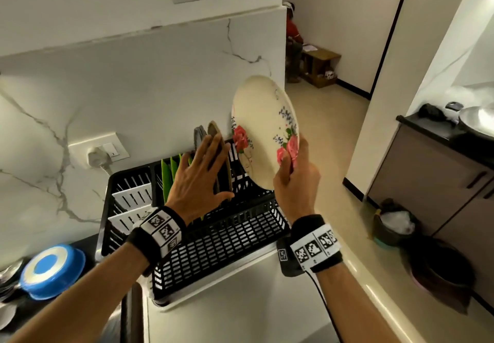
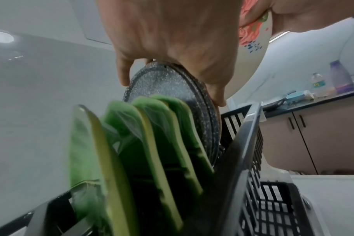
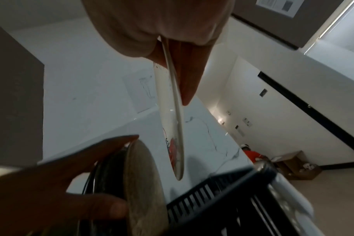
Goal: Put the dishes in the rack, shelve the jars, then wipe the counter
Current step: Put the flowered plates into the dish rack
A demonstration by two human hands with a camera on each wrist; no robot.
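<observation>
Several dishes upright in black rack (image 1: 213, 238): green plates (image 2: 152, 135), speckled plate (image 2: 168, 86), brown plate (image 1: 222, 161). Left hand (image 1: 197, 179) flat, fingers straight against brown plate. Right hand (image 1: 294, 179) pinches floral plate (image 1: 264, 128) above rack's right end.

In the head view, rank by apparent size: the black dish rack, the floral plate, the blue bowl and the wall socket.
1. black dish rack, by far the largest.
2. floral plate, held by the right hand.
3. blue bowl, somewhat smaller than the plate, though lens distortion at the frame edge makes this unsure.
4. wall socket.
</observation>
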